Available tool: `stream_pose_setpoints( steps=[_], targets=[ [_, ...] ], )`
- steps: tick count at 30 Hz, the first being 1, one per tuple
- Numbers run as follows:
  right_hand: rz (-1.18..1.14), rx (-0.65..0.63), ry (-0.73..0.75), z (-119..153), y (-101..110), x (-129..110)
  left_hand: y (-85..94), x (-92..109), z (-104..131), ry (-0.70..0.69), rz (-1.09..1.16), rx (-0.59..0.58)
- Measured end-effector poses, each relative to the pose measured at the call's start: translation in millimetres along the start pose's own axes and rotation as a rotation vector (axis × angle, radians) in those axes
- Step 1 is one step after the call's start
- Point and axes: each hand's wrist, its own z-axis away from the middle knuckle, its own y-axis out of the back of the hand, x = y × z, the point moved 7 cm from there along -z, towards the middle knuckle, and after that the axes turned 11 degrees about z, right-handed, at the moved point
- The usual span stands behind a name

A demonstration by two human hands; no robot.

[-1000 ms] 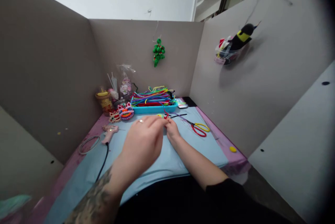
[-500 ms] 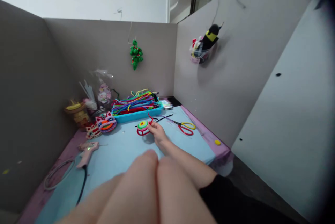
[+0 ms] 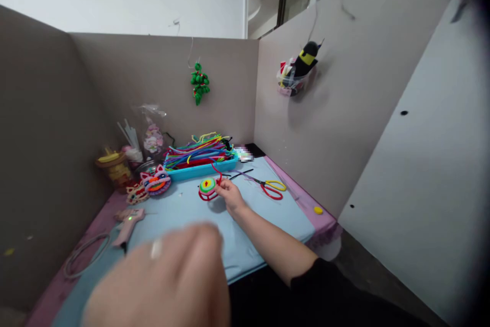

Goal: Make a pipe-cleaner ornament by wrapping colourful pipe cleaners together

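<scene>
Over the middle of the table, my right hand pinches the edge of a small round pipe-cleaner craft. Its face has yellow, green and pink rings with a red centre, and red loops hang below. A loose red strand rises from it. Very close to the camera, my left hand fills the lower left, blurred, with a ring on one finger. The back of this hand faces me; its fingertips are hidden. Scissors with one red and one yellow handle lie right of my right hand.
A blue tray full of coloured pipe cleaners sits behind the craft. On the left are a pink glue gun with its green light lit, a lilac-and-orange animal-face craft and a brown cup. Grey partitions enclose the table.
My left hand has drawn back to the lower left, uncovering the table's front edge. My right hand stays nearly in place with the craft, which has turned slightly so its face shows more.
</scene>
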Motion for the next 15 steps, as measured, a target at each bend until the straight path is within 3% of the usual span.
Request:
stream_pose_setpoints(
  steps=[3, 6, 8, 10, 15],
  targets=[
    [0.133, -0.008, 0.048, 0.1, 4.4, -6.3, -36.2, -30.5, -48.8, 0.091, -0.107, 0.024],
    [0.229, -0.072, 0.066, 1.2, 5.1, -9.7, -80.7, -95.4, -71.9, 0.16, 0.054, -0.009],
    [0.313, -0.115, 0.119, 3.3, 4.1, -14.7, -105.9, -137.4, -68.2, 0.226, 0.233, -0.027],
    [0.393, -0.126, 0.199, 6.6, 3.3, -21.7, -124.7, -164.7, -55.7, 0.257, 0.334, -0.04],
    [0.489, -0.129, 0.34, 15.0, -1.6, -33.1, -144.3, -183.2, -25.6, 0.224, 0.383, 0.046]
  ],
)
